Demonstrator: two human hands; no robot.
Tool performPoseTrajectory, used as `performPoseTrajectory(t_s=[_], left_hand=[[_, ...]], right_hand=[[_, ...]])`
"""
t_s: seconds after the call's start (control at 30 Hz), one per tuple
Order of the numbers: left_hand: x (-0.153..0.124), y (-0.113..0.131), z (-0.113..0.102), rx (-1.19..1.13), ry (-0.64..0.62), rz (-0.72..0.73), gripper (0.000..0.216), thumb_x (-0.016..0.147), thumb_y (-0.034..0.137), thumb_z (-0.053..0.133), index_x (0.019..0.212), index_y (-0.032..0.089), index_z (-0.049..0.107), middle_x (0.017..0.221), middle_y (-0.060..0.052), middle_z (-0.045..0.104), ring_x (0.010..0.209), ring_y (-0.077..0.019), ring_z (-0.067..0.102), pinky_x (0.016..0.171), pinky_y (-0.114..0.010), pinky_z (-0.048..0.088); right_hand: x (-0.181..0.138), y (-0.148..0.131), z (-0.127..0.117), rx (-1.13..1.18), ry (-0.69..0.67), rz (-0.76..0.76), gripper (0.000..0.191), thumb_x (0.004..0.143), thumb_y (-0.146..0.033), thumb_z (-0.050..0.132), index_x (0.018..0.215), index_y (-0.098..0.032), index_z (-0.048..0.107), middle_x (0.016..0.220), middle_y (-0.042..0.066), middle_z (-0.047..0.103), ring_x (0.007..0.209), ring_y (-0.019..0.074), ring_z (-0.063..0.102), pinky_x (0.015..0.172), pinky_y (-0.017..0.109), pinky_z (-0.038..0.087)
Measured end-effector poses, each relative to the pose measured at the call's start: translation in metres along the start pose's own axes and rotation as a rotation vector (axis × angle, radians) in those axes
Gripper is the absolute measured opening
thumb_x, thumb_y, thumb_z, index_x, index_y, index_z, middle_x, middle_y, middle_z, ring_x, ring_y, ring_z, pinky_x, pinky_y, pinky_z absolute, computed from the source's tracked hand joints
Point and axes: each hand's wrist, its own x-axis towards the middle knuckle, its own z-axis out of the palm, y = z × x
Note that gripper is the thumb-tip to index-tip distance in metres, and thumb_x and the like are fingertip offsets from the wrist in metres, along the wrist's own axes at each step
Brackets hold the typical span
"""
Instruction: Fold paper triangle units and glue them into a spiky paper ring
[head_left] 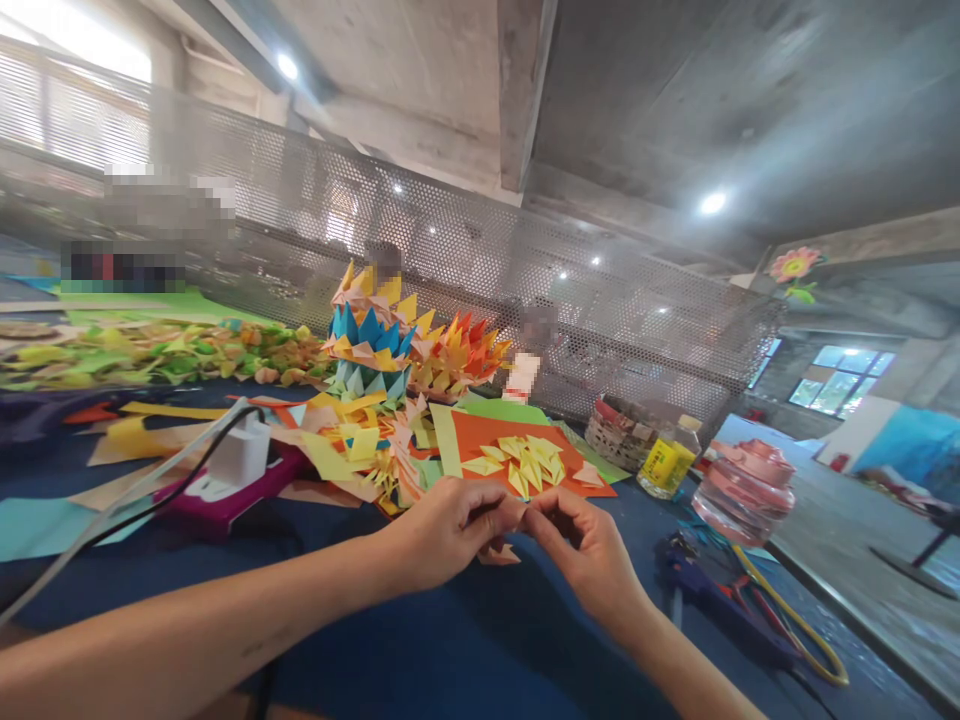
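Observation:
My left hand (448, 532) and my right hand (583, 548) meet over the dark blue tabletop, thumbs and forefingers pinched tip to tip. Whatever lies between the fingertips is too small and covered to make out. Just below them is a small peach folded paper piece (501, 554). Beyond the fingers, several pale yellow folded paper pieces (529, 462) lie on an orange paper sheet (480, 432). Behind and to the left stands a tiered paper ornament (371, 330) with blue, yellow and peach points.
To the left are a purple-and-white power strip (217, 500) with a plugged-in white adapter (241, 450) and loose cables. At right stand a yellow-labelled bottle (667, 462), a pink water bottle (744, 490) and a purple glue gun (724, 605). A perforated metal screen (465, 260) rises behind.

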Motion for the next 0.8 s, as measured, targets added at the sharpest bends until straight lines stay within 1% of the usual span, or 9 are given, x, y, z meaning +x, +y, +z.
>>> performPoseTrajectory(t_s=[0.1, 0.2, 0.37, 0.43, 0.5, 0.57, 0.63, 0.73, 0.8], left_hand=[[-0.0004, 0.0007, -0.0011, 0.11, 0.005, 0.017, 0.03, 0.093, 0.036, 0.045, 0.077, 0.014, 0.057, 0.067, 0.0, 0.058, 0.064, -0.0125, 0.058, 0.058, -0.019, 0.046], [-0.0014, 0.0038, -0.002, 0.2, 0.014, 0.014, 0.027, 0.092, 0.032, 0.046, 0.079, 0.014, 0.06, 0.068, -0.001, 0.061, 0.062, -0.0125, 0.059, 0.055, -0.019, 0.044], [-0.0028, 0.0084, -0.0034, 0.355, 0.021, 0.058, 0.021, 0.089, 0.022, 0.047, 0.078, 0.015, 0.064, 0.067, -0.001, 0.064, 0.06, -0.0115, 0.057, 0.052, -0.017, 0.039], [-0.0031, 0.0081, -0.0038, 0.351, 0.019, 0.08, 0.021, 0.088, 0.021, 0.048, 0.077, 0.015, 0.064, 0.067, 0.0, 0.065, 0.06, -0.0111, 0.058, 0.053, -0.017, 0.039], [-0.0031, 0.007, -0.0042, 0.289, 0.061, 0.071, 0.017, 0.088, 0.026, 0.051, 0.086, 0.016, 0.065, 0.073, 0.0, 0.067, 0.063, -0.0116, 0.061, 0.054, -0.017, 0.041], [-0.0025, 0.0059, -0.0045, 0.232, 0.131, 0.058, 0.02, 0.087, 0.034, 0.056, 0.095, 0.017, 0.065, 0.078, -0.001, 0.068, 0.066, -0.0128, 0.062, 0.055, -0.017, 0.043], [-0.0013, 0.0051, -0.0049, 0.209, 0.176, 0.063, 0.023, 0.086, 0.039, 0.058, 0.09, 0.017, 0.066, 0.078, 0.0, 0.068, 0.068, -0.0134, 0.063, 0.058, -0.018, 0.045], [0.0006, 0.0045, -0.0055, 0.218, 0.182, 0.083, 0.026, 0.086, 0.036, 0.057, 0.074, 0.016, 0.067, 0.071, -0.001, 0.067, 0.067, -0.0136, 0.062, 0.059, -0.019, 0.045], [0.0011, 0.0046, -0.0058, 0.236, 0.18, 0.083, 0.027, 0.086, 0.034, 0.056, 0.07, 0.015, 0.067, 0.067, -0.001, 0.066, 0.065, -0.0137, 0.061, 0.057, -0.019, 0.044]], right_hand=[[-0.0015, -0.0003, -0.0005, 0.023, -0.029, -0.02, 0.026, 0.086, -0.039, 0.054, 0.076, -0.016, 0.061, 0.072, 0.001, 0.062, 0.069, 0.0148, 0.056, 0.066, 0.025, 0.045], [-0.0021, -0.0002, -0.0008, 0.005, -0.04, -0.051, 0.027, 0.089, -0.038, 0.05, 0.077, -0.017, 0.061, 0.071, 0.0, 0.062, 0.067, 0.0137, 0.054, 0.065, 0.024, 0.044], [-0.0013, -0.0002, 0.0018, -0.059, -0.03, -0.055, 0.026, 0.085, -0.041, 0.059, 0.078, -0.017, 0.063, 0.071, 0.0, 0.063, 0.065, 0.0134, 0.055, 0.063, 0.023, 0.044], [-0.0009, 0.0003, 0.0025, -0.061, -0.023, -0.065, 0.026, 0.085, -0.042, 0.059, 0.078, -0.017, 0.064, 0.071, 0.001, 0.064, 0.065, 0.0138, 0.057, 0.063, 0.023, 0.045], [-0.0007, 0.0013, 0.0019, -0.052, -0.004, -0.076, 0.026, 0.086, -0.041, 0.059, 0.078, -0.018, 0.065, 0.072, 0.001, 0.065, 0.067, 0.0143, 0.058, 0.064, 0.023, 0.046], [-0.0008, 0.0024, 0.0006, -0.048, 0.037, -0.089, 0.024, 0.085, -0.04, 0.059, 0.079, -0.018, 0.065, 0.073, 0.001, 0.066, 0.068, 0.0148, 0.059, 0.065, 0.023, 0.046], [-0.0011, 0.0028, -0.0005, -0.052, 0.069, -0.102, 0.023, 0.085, -0.04, 0.059, 0.078, -0.019, 0.065, 0.073, 0.001, 0.066, 0.068, 0.015, 0.059, 0.065, 0.023, 0.047], [-0.0018, 0.0022, -0.0006, -0.067, 0.077, -0.106, 0.023, 0.085, -0.04, 0.059, 0.078, -0.019, 0.064, 0.072, 0.001, 0.066, 0.066, 0.0146, 0.058, 0.063, 0.023, 0.046], [-0.0025, 0.0012, 0.0002, -0.08, 0.06, -0.094, 0.024, 0.085, -0.041, 0.059, 0.079, -0.018, 0.064, 0.073, 0.002, 0.066, 0.066, 0.0145, 0.058, 0.063, 0.024, 0.046]])
